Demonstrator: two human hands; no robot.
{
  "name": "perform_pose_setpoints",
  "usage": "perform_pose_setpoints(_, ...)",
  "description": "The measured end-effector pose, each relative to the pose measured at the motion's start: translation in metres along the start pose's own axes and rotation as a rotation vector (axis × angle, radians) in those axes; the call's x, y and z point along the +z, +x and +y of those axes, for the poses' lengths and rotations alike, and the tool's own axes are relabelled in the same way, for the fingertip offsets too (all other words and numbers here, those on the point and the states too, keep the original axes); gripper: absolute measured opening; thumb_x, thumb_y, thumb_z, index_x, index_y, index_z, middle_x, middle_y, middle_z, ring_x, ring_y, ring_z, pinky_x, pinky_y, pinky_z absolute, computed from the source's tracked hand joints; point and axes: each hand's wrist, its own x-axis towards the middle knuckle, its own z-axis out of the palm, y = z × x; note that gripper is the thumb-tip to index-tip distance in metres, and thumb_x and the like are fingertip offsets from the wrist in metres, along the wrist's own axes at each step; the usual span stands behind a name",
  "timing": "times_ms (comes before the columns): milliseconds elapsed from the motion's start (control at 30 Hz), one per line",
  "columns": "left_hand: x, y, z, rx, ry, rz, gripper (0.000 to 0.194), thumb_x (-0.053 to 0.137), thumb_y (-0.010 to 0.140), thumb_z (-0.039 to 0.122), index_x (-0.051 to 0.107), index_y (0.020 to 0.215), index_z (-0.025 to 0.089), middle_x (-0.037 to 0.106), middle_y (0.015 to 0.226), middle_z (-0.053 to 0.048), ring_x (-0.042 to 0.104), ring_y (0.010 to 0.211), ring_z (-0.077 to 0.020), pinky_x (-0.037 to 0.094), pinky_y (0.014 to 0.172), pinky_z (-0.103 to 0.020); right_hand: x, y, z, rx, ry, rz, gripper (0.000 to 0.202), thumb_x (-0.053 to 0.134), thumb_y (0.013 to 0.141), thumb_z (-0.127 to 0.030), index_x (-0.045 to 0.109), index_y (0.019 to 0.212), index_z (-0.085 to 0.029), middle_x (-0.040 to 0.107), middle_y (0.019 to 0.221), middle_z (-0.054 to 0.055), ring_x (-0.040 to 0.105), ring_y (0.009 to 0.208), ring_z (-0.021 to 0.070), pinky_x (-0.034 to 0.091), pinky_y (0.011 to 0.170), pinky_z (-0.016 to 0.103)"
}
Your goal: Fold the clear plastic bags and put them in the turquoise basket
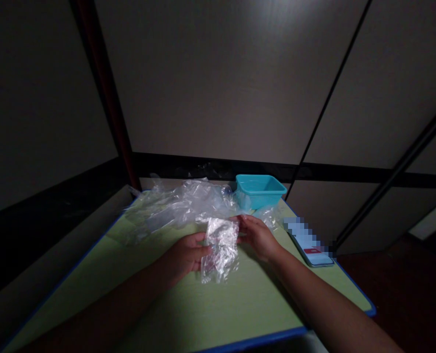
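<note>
A small clear plastic bag [222, 250], crinkled and shiny, is held up between both hands over the table. My left hand [188, 254] grips its left edge, with the thumb on the front face and other fingers partly behind it. At the bag's upper right side, my right hand [255, 234] pinches the edge; some of its fingertips are hidden behind the plastic. Just beyond the hands lies a loose heap of clear plastic bags [188, 201]. Whether the held bag contains anything cannot be made out.
A turquoise plastic basket [260, 200] stands at the table's far right, with more clear plastic [270, 215] by its base. A phone [309, 245] lies near the right edge. The light green table [203, 314] has a blue rim, and panelled doors [221, 88] rise behind it.
</note>
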Motion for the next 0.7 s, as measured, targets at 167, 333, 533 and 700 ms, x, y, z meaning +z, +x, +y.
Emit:
perform_pose_setpoints(167,0.001,-0.005,-0.003,-0.125,0.131,-0.154,0.033,0.075,0.064,0.026,0.066,0.093,0.013,0.07,0.074,-0.009,0.064,0.06,-0.0202,0.051,0.058,-0.032,-0.007,-0.005,-0.012,0.118,-0.205,-0.175,0.033,0.067,0.069,-0.045,0.068,0.074,-0.012,0.056,0.058,0.0,0.044,0.049,0.0069,0.031,0.045,0.019)
perform_pose_setpoints(333,0.005,-0.008,-0.001,-0.176,0.225,-0.217,0.03,0.073,0.063,0.025,0.066,0.09,0.013,0.069,0.069,-0.008,0.063,0.057,-0.0194,0.048,0.053,-0.028,-0.002,-0.009,-0.008,0.177,-0.307,-0.342,0.032,0.074,0.061,-0.039,0.065,0.073,-0.011,0.059,0.059,-0.001,0.046,0.048,0.0065,0.034,0.049,0.021)
perform_pose_setpoints(533,0.0,-0.003,-0.002,-0.096,0.367,-0.131,0.042,0.069,0.064,0.027,0.059,0.103,0.015,0.066,0.058,-0.002,0.056,0.043,-0.0134,0.036,0.041,-0.019,-0.003,-0.007,-0.001,0.162,-0.468,-0.306,0.03,0.072,0.059,-0.038,0.055,0.062,-0.013,0.052,0.053,-0.003,0.043,0.047,0.0068,0.031,0.046,0.021)
perform_pose_setpoints(700,-0.005,-0.004,0.001,0.034,0.811,0.018,0.046,0.054,0.075,0.041,0.051,0.113,0.015,0.056,0.05,0.004,0.054,0.041,-0.0149,0.037,0.041,-0.022,-0.012,-0.003,0.0,0.029,-0.815,-0.213,0.022,0.064,0.065,-0.029,0.048,0.06,-0.015,0.045,0.055,-0.005,0.038,0.05,0.0063,0.028,0.046,0.019)
